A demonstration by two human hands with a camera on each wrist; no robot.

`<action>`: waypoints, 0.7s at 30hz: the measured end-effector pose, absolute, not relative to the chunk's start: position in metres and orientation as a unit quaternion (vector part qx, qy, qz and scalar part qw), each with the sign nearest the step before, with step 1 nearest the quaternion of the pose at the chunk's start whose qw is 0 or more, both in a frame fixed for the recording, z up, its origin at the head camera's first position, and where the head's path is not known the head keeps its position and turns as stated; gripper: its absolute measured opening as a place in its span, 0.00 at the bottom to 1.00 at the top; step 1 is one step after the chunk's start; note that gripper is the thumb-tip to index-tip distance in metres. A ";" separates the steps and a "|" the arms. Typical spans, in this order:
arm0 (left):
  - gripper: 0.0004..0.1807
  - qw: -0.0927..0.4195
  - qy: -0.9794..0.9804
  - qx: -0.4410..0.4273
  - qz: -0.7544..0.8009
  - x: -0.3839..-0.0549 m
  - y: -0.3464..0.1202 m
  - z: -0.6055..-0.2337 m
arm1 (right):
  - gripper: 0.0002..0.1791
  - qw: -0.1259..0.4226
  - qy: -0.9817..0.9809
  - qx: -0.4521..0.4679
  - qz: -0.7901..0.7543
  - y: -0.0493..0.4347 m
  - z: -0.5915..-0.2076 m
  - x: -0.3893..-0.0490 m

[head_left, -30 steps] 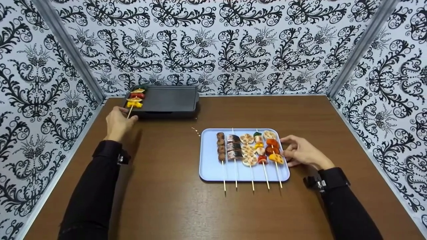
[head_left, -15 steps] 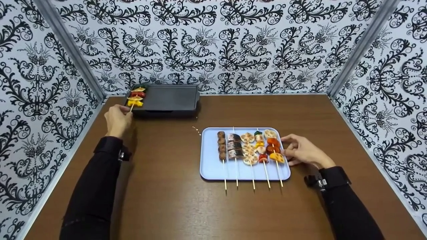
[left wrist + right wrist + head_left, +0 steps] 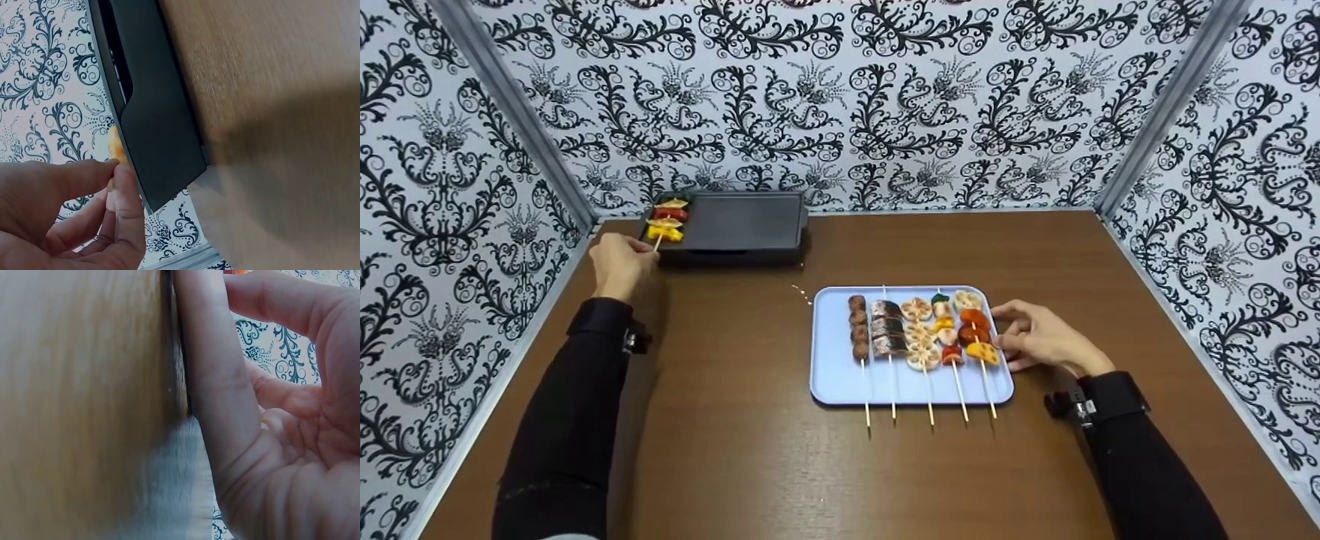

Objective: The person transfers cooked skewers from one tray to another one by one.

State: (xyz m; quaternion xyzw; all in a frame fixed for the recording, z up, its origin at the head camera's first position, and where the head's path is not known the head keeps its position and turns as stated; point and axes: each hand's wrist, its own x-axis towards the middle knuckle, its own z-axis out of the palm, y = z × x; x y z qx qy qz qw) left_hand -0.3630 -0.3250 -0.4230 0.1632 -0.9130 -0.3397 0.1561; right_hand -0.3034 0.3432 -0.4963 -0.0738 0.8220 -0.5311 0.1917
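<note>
My left hand (image 3: pixel 619 262) pinches the bare stick end of a vegetable skewer between thumb and fingertips, as the left wrist view also shows. That skewer, with red and yellow pieces (image 3: pixel 666 223), lies on the left side of a dark grey griddle (image 3: pixel 746 221). At the right side of a pale blue tray (image 3: pixel 840 386), my right hand (image 3: pixel 1046 337) holds the rim with bent fingers. On the tray lie several skewers: meatballs (image 3: pixel 859 330), dark-skinned fish (image 3: pixel 887 330), lotus root slices (image 3: pixel 921 356), mixed pieces (image 3: pixel 946 337), and orange and red vegetables (image 3: pixel 975 330).
The brown wooden table (image 3: pixel 735 435) carries both griddle and tray, with the griddle at the back left. Patterned panels (image 3: pixel 840 97) with grey frame posts close off the back and sides. Skewer sticks stick out past the tray's front edge.
My left hand has shifted slightly left, its thumb closing in on the stick. The skewer has moved a little right on the griddle. My right hand stays at the tray's edge.
</note>
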 end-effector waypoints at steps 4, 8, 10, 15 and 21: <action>0.10 0.144 -0.917 0.164 -0.335 -0.362 -0.324 -0.421 | 0.34 0.192 0.821 -0.070 -0.532 0.343 -0.495 -0.304; 0.09 0.131 -0.917 0.176 -0.333 -0.362 -0.324 -0.420 | 0.34 0.193 0.820 -0.069 -0.534 0.342 -0.494 -0.305; 0.06 0.126 -0.917 0.182 -0.332 -0.363 -0.324 -0.418 | 0.34 0.193 0.821 -0.071 -0.533 0.343 -0.494 -0.304; 0.07 0.122 -0.923 0.177 -0.319 -0.363 -0.324 -0.416 | 0.33 0.192 0.820 -0.070 -0.535 0.344 -0.494 -0.304; 0.10 0.103 -0.928 0.178 -0.310 -0.360 -0.324 -0.416 | 0.33 0.197 0.815 -0.069 -0.540 0.343 -0.494 -0.302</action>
